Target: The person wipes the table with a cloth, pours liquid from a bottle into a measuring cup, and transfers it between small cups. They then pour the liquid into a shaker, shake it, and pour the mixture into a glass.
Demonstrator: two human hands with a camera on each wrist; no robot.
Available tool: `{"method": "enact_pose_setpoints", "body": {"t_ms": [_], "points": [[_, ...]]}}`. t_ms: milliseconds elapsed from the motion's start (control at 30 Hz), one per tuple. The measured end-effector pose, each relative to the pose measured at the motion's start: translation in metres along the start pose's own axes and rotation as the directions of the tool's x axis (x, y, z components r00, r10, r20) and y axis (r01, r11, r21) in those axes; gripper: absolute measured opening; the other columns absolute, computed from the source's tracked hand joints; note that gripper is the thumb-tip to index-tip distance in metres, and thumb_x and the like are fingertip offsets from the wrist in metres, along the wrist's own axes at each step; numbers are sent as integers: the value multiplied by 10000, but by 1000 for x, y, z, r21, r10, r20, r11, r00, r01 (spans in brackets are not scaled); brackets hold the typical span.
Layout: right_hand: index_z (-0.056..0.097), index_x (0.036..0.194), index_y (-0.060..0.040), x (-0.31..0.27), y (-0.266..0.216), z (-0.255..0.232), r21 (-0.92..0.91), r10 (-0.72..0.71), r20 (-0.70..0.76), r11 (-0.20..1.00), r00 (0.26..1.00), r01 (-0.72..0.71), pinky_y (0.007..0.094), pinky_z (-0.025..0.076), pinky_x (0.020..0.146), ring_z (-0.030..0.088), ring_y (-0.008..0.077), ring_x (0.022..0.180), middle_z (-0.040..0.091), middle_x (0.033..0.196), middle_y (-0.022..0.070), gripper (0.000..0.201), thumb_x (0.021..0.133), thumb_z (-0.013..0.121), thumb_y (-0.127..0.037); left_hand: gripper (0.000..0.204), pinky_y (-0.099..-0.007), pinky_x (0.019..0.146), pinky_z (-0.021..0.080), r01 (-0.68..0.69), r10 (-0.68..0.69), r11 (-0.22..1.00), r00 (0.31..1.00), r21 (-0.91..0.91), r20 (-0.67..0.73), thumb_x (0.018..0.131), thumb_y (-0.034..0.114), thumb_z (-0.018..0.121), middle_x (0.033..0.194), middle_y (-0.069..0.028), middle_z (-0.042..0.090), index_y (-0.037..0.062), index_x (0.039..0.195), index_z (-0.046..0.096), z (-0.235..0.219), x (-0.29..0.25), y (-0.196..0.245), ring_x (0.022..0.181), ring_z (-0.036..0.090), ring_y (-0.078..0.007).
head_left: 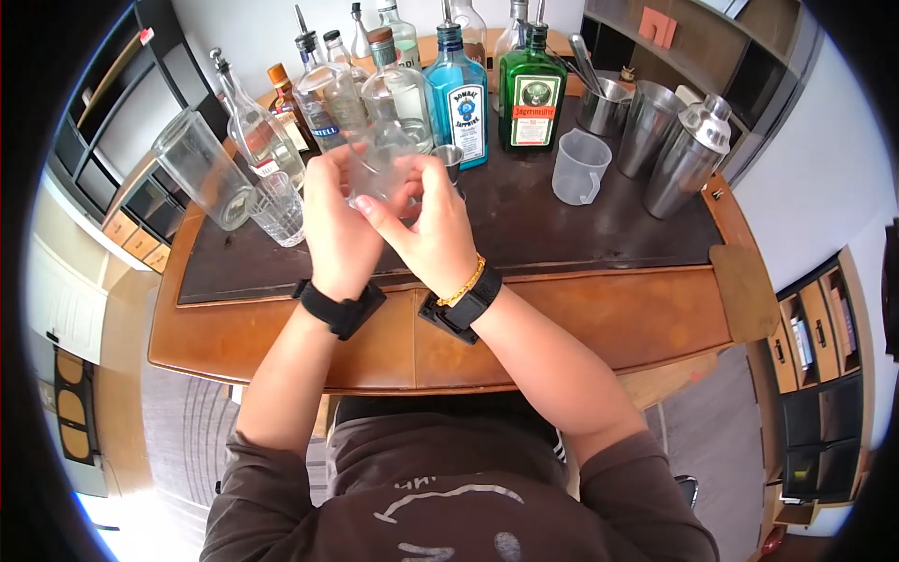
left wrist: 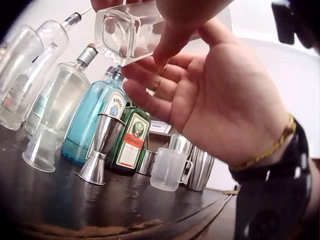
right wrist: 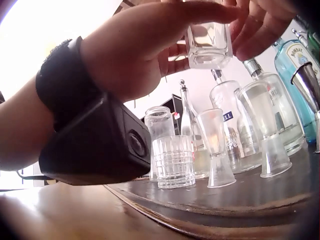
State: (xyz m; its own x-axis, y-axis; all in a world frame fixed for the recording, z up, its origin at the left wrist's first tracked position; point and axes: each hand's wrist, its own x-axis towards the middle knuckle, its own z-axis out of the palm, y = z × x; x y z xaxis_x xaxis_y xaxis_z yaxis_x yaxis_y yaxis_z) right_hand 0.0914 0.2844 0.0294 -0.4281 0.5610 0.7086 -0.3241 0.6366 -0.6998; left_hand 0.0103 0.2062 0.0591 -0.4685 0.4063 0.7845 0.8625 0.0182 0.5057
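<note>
In the head view a clear glass vessel is held up over the near middle of the desk. It has a square, thick base, seen from below in both wrist views. My left hand grips its side, the thumb laid across it in the right wrist view. My right hand is cupped loosely at its other side, palm showing in the left wrist view, fingers spread right by the base. Beneath the hands stand a metal jigger and two clear plastic jiggers, one by a cut-glass tumbler.
Bottles crowd the back, among them a blue one and a green one. To the right are a plastic measuring jug, a metal tin and a cocktail shaker. A tall glass stands left.
</note>
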Motion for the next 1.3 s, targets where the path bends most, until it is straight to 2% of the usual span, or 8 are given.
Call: {"method": "enact_pose_setpoints", "body": {"t_ms": [167,333,433,833,1033,1167,1233,1300], "points": [[539,1041,-19,8,-1,-9,124,38,-184,992,982,-15,293,524,611,651,155,722,663,889,108,472,727,842,-197,546,-388,764,489,-283,293,953,952,105,-93,648,192,856,973,-142,576,16,1078,571,16,2,18,878,584,-320],[568,1111,-3,35,14,-43,13,3,-324,1000,946,1,297,560,655,677,183,831,677,944,121,512,731,848,-202,666,-371,879,483,-208,208,976,978,-65,-8,675,122,834,1054,-139,571,16,1253,520,11,5,19,980,580,-274],[567,1127,-1,46,36,-69,-68,0,-407,997,914,-30,316,567,690,673,207,855,667,991,119,515,739,841,-199,348,-305,871,455,-145,151,963,988,-228,12,862,73,686,1052,-77,623,7,1187,579,-11,3,-2,967,585,-174],[636,1031,39,37,101,-109,-456,417,-157,773,895,-440,321,551,743,707,212,804,719,892,153,533,658,883,-252,100,-276,806,464,0,-8,989,999,-146,-52,881,9,615,903,-44,665,31,964,666,-35,47,-66,839,607,-135],[649,975,49,40,77,-101,-398,464,-145,781,874,-481,327,553,739,710,213,807,722,896,155,491,672,875,-264,480,-360,962,425,18,-14,999,993,-33,116,802,151,733,1166,-114,598,36,1233,554,-38,37,-75,1108,554,-253],[685,840,41,44,55,-104,-740,379,-173,559,909,-374,353,547,703,708,277,766,710,786,172,432,680,862,-320,613,-373,989,422,50,-45,998,982,-27,183,759,193,783,1247,-143,545,29,1284,511,-37,35,-87,1140,533,-279],[688,794,23,48,41,-106,-804,635,-155,364,756,-470,368,541,683,695,314,721,694,726,177,418,684,854,-345,652,-424,1059,355,102,-83,992,967,-69,241,769,213,781,1316,-108,538,85,1339,492,-37,33,-90,1255,478,-255],[667,717,6,44,37,-100,-794,642,-88,417,761,-443,334,533,630,685,237,658,673,651,132,365,744,825,-322,693,-415,1042,386,108,-88,992,966,-69,244,749,225,807,1300,-120,554,70,1343,486,-34,32,-97,1229,502,-259]]}}
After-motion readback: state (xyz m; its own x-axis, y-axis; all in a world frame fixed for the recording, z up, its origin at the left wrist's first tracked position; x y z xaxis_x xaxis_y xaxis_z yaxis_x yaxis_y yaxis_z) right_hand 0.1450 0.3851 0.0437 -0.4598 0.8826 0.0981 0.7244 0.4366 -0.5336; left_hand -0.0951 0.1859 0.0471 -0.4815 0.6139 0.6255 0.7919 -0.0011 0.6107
